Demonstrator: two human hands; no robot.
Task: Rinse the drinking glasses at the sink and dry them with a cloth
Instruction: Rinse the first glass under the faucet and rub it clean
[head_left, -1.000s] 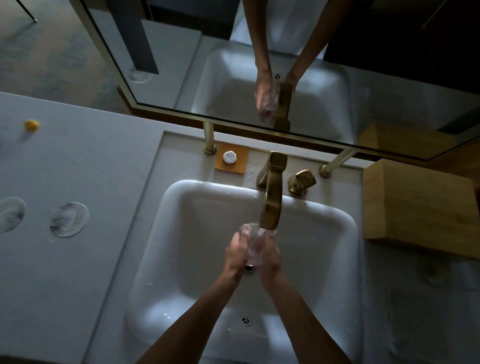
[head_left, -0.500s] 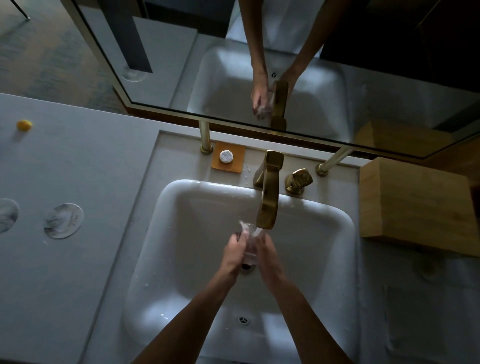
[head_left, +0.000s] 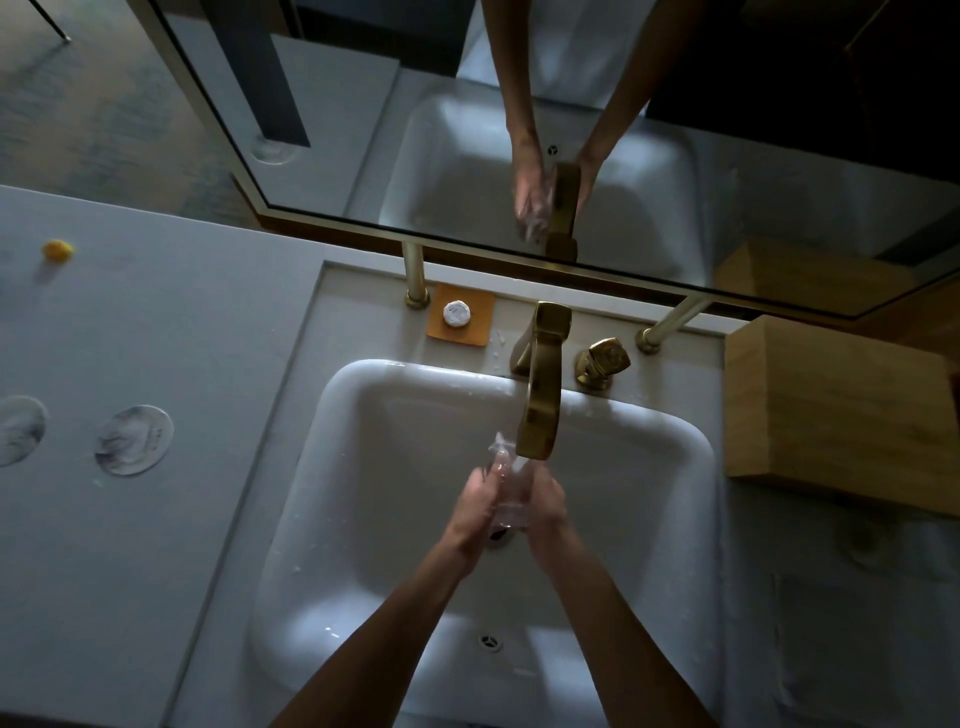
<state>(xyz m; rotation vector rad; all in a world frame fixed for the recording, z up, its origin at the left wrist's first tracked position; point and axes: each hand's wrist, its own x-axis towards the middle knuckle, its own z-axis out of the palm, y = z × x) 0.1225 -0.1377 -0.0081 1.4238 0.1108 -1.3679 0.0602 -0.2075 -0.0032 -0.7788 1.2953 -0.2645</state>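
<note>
A clear drinking glass (head_left: 510, 483) is held between both hands over the white sink (head_left: 363, 467), just under the spout of the brass tap (head_left: 540, 405). Water splashes at the glass's upper end. My left hand (head_left: 475, 501) grips its left side and my right hand (head_left: 545, 506) wraps its right side. The glass's lower part is hidden by my fingers. The drain shows just below the hands.
A brass tap handle (head_left: 602, 361) stands right of the spout. An orange dish with a small white round item (head_left: 457, 314) sits behind the basin. Two round coasters (head_left: 134, 440) and a yellow bit (head_left: 57, 250) lie on the left counter. A wooden box (head_left: 836, 410) stands at the right, a mirror behind.
Both hands have stayed under the spout with the glass, shifting slightly around it. The view has drifted a little; nothing else has moved.
</note>
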